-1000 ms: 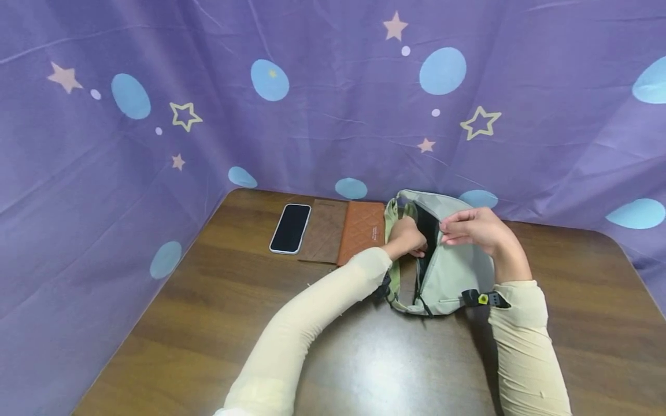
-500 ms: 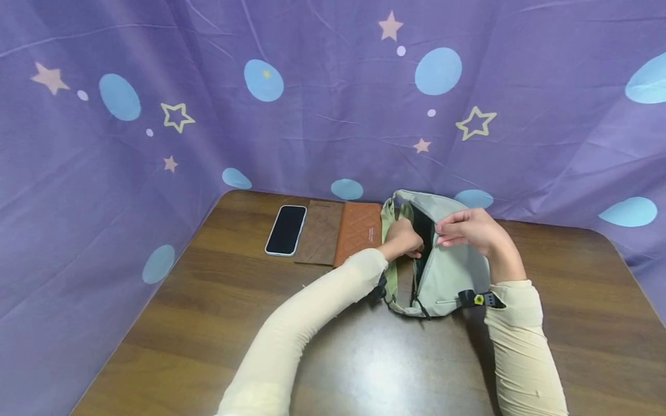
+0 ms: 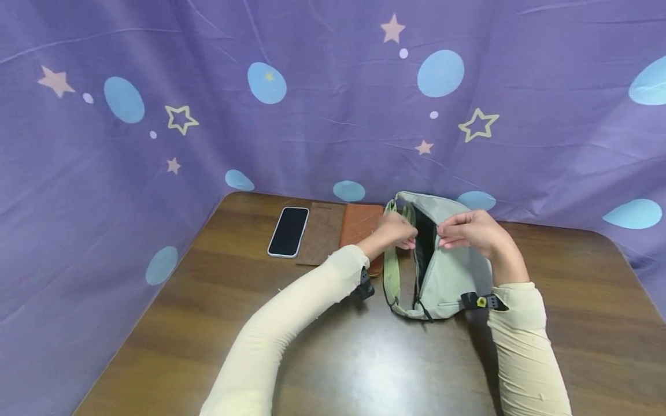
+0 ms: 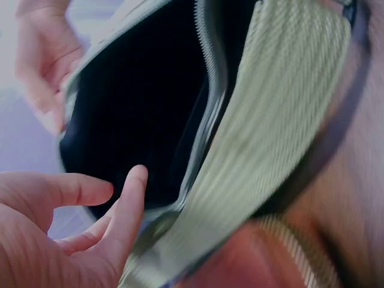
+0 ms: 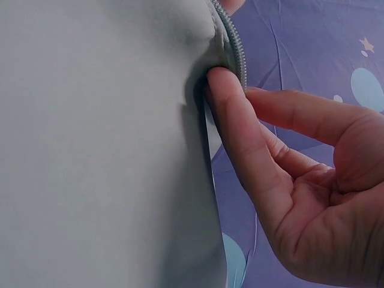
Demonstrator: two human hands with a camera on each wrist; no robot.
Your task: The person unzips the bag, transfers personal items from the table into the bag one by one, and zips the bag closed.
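A pale green shoulder bag (image 3: 460,271) stands on the table with its zipped mouth spread apart and a dark interior (image 4: 138,108). My right hand (image 3: 476,231) pinches the right edge of the mouth, by the zipper teeth (image 5: 236,48). Over the woven strap (image 3: 392,277), just left of the mouth, is my left hand (image 3: 393,232). In the left wrist view its thumb and fingers (image 4: 129,204) are apart, with nothing seen between them. Behind my left hand lies a quilted orange leather-look item (image 3: 359,222), partly covered by that hand and wrist.
A flat brown leather-look piece (image 3: 321,231) adjoins the orange item on its left. Farther left lies a phone (image 3: 288,232), dark screen up. The wooden table (image 3: 198,306) meets a purple patterned curtain (image 3: 322,115) at the back and left.
My left hand has drawn back leftward out of the bag's mouth. The right hand keeps its pinch on the edge, and the bag stays in place.
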